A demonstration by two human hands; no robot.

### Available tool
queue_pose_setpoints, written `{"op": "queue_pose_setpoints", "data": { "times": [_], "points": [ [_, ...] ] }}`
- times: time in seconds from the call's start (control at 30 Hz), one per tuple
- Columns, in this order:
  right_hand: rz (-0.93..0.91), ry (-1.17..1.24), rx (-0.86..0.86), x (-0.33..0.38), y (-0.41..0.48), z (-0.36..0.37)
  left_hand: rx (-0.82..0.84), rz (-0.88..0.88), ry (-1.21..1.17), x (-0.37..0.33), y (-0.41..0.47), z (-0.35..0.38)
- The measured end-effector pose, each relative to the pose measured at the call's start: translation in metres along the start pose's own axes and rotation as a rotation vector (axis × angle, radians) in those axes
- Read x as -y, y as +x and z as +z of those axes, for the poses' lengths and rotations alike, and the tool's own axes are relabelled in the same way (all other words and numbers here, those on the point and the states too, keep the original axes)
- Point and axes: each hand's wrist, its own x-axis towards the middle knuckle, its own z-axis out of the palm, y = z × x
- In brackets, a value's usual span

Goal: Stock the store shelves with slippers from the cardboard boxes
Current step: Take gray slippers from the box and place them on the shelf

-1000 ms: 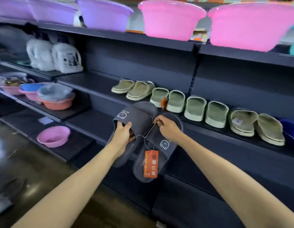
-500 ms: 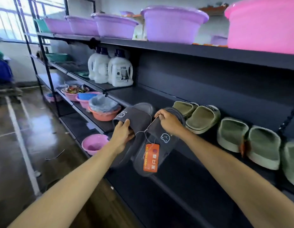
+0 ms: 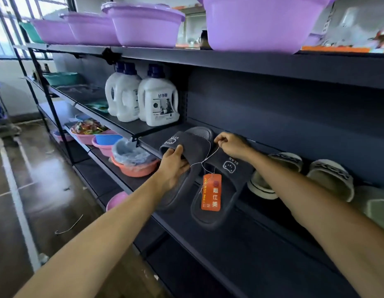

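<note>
Grips strap of one dark grey slipper [image 3: 192, 145] with left hand [image 3: 172, 166], fingers curled round it. Pinches string [image 3: 208, 157] by second slipper [image 3: 226, 181] with right hand [image 3: 232, 145], fingertips closed. Holds pair at shelf [image 3: 152, 137] front edge, orange tag [image 3: 211, 193] dangling, beside green slippers [image 3: 328, 175].

You have two dark grey slippers [image 3: 229, 175], joined by string [image 3: 206, 157] with an orange tag [image 3: 211, 192], toes over the shelf [image 3: 152, 137] just right of the detergent bottles [image 3: 157, 100], heels overhanging its edge.

Dark grey slippers [image 3: 225, 175], orange tag [image 3: 211, 192], seemingly green-beige slippers [image 3: 330, 179].
</note>
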Motion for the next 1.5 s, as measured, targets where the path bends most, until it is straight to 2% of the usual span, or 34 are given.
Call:
{"op": "queue_pose_setpoints", "data": {
  "times": [0.13,0.33,0.53,0.67,0.77,0.87,0.93,1.07,1.2,1.33,1.5],
  "points": [
    [0.054,0.03,-0.006,-0.008,0.042,0.007,0.058,-0.065,-0.009,-0.003,0.054,-0.001],
    [0.166,-0.047,-0.022,-0.032,0.093,0.016,0.166,-0.189,0.003,0.004,0.129,0.003],
    [0.302,0.05,-0.179,-0.052,0.089,0.028,0.361,-0.241,0.099,0.021,0.175,0.032],
    [0.31,-0.135,-0.305,-0.04,0.063,0.027,0.432,-0.222,0.177,0.036,0.192,0.061],
    [0.392,-0.367,-0.2,-0.032,0.045,0.038,0.443,-0.125,0.421,0.045,0.203,0.079],
    [0.365,-0.547,-0.177,-0.037,0.038,0.052,0.557,-0.013,0.701,0.047,0.208,0.079],
    [0.335,-0.559,-0.206,-0.041,0.04,0.051,0.653,0.083,0.839,0.043,0.209,0.073],
    [0.355,-0.528,-0.205,-0.049,0.054,0.044,0.783,0.405,1.145,0.031,0.212,0.052],
    [0.31,-0.587,-0.192,-0.062,0.062,0.032,0.873,0.649,1.562,0.033,0.213,0.032],
    [0.263,-0.73,-0.111,-0.073,0.06,0.019,0.945,0.652,1.698,0.037,0.21,0.035],
    [0.335,-0.803,-0.013,-0.07,0.064,0.013,0.983,0.586,1.729,0.042,0.206,0.048]
  ]
}}
